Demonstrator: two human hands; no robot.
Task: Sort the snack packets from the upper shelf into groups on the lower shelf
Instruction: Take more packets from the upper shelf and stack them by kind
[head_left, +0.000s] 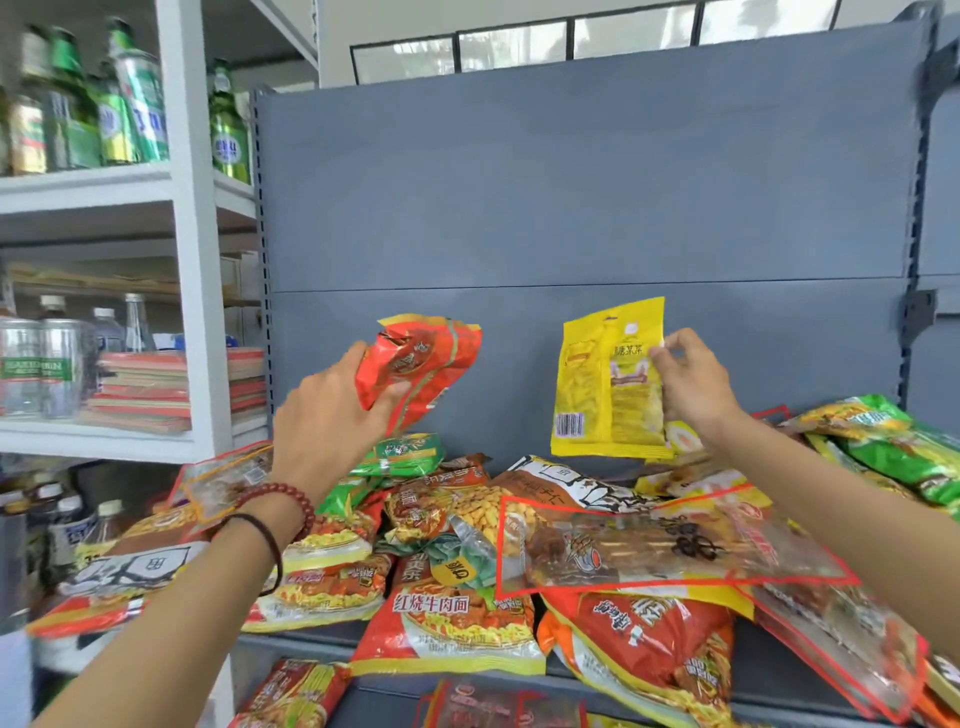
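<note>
Above the heaped shelf (311, 631) at frame bottom, the yellow packet (597, 384), merely pinched by the right hand (693, 382), could be dropped, while the red packet (421, 364) is gripped by the left hand (327, 415).

Packet pile (467, 545) on upper shelf (301, 642); bottles (93, 114) left.

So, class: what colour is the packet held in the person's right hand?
Yellow. The packet, pinched by the right hand, shows clearly in the head view.

Grey upper shelf (306, 635): jumbled snack packets (452, 618) heaped across, some overhanging front edge; lower shelf (379, 712) beneath holds more.
</note>
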